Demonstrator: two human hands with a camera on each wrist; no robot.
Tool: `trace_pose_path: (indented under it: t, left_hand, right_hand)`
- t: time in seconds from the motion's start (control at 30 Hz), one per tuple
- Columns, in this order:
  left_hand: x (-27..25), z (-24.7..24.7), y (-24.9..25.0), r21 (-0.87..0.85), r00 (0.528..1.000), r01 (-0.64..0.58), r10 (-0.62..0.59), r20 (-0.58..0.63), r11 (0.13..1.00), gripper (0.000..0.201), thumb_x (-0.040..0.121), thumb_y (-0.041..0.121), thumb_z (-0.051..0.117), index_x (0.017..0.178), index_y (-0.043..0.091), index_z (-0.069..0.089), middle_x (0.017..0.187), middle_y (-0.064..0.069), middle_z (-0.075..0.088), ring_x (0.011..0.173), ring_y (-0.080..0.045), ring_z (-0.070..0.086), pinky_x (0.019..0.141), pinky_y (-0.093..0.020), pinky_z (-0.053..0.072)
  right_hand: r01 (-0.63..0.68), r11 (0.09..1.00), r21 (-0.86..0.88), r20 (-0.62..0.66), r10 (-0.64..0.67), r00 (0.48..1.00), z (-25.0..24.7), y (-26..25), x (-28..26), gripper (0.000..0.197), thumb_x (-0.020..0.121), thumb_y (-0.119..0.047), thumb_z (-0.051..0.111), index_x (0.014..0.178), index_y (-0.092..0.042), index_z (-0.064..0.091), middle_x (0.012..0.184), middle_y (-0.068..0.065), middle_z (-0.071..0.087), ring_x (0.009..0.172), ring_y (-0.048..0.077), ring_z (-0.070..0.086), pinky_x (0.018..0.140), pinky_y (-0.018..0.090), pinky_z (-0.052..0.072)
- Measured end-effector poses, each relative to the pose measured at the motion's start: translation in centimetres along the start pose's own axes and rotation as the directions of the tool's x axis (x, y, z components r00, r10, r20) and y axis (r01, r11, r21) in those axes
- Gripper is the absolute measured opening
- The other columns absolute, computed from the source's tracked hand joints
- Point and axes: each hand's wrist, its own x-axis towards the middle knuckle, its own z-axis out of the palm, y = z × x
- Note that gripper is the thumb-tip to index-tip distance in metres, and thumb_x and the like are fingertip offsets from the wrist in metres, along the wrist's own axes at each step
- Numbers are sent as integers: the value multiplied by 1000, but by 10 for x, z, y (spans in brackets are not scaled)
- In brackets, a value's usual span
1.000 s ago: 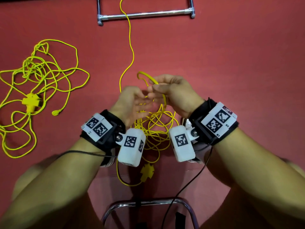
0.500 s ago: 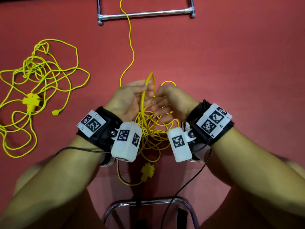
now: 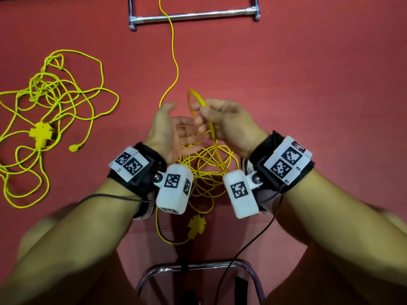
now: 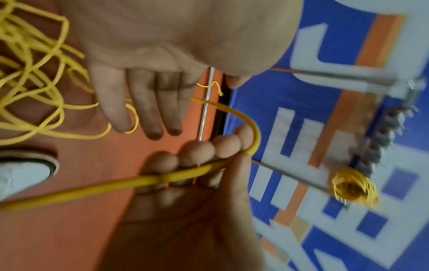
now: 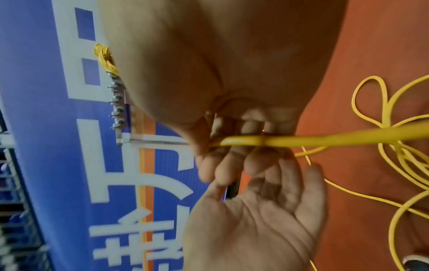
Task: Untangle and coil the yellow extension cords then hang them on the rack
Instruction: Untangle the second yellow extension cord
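A tangled yellow cord (image 3: 207,168) hangs between my wrists, and its strand runs up the red floor past the rack's base bar (image 3: 193,15). My right hand (image 3: 207,111) pinches a raised loop of this cord (image 5: 301,141), fingers curled round it. Beside it, my left hand (image 3: 174,126) is spread with straight fingers (image 4: 148,110) and holds nothing. The cord's yellow socket (image 3: 196,225) dangles below my wrists. A second tangled cord (image 3: 50,106) with its cross-shaped socket (image 3: 41,133) lies at the left. One coiled cord (image 4: 350,185) hangs on the rack's hooks (image 4: 383,128).
A chrome chair frame (image 3: 198,267) sits just below my arms. Black sensor cables (image 3: 253,245) trail from both wrists. A blue and white banner (image 5: 69,165) stands behind the rack. A shoe (image 4: 23,174) shows on the floor.
My left hand has let go of the cord and opened, drawing slightly left. My right hand has lifted the loop up and away from the tangle.
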Motion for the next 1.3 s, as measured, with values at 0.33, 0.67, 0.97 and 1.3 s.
trace_pose_path:
  t: [0.33, 0.67, 0.97, 1.3]
  left_hand:
    - [14, -4, 8, -260, 980, -131, 86, -179, 957, 34, 108, 27, 32, 82, 13, 50, 44, 6, 39, 34, -9, 36, 38, -16, 39]
    - [-23, 24, -29, 373, 918, -149, -12, 396, 916, 17, 84, 7, 57, 71, 12, 67, 68, -7, 63, 55, -13, 59, 54, -23, 48]
    - [10, -6, 4, -376, 994, -56, 85, 62, 925, 61, 95, 57, 35, 87, 3, 63, 85, -10, 55, 68, -27, 60, 64, -38, 54]
    - [8, -9, 14, -238, 981, -184, 192, 9, 954, 35, 107, 37, 32, 88, 17, 55, 47, 9, 37, 35, -4, 26, 36, -15, 27]
  right_hand:
    - [41, 835, -548, 184, 72, 980, -1, 15, -4, 16, 81, 4, 60, 88, 19, 63, 53, 16, 49, 50, 5, 43, 50, 21, 38]
    - [-330, 897, 295, -93, 370, 924, -8, -2, 13, 18, 99, -22, 50, 103, -5, 57, 85, 9, 69, 72, 19, 64, 60, 29, 57]
    - [-58, 998, 33, 202, 50, 978, -6, -7, -3, 31, 92, 10, 50, 101, -14, 68, 75, -4, 73, 60, 6, 63, 49, 18, 44]
    - [-140, 744, -653, 183, 334, 925, -5, 15, -4, 28, 80, 0, 60, 105, -10, 66, 87, 14, 66, 75, 19, 56, 64, 30, 46]
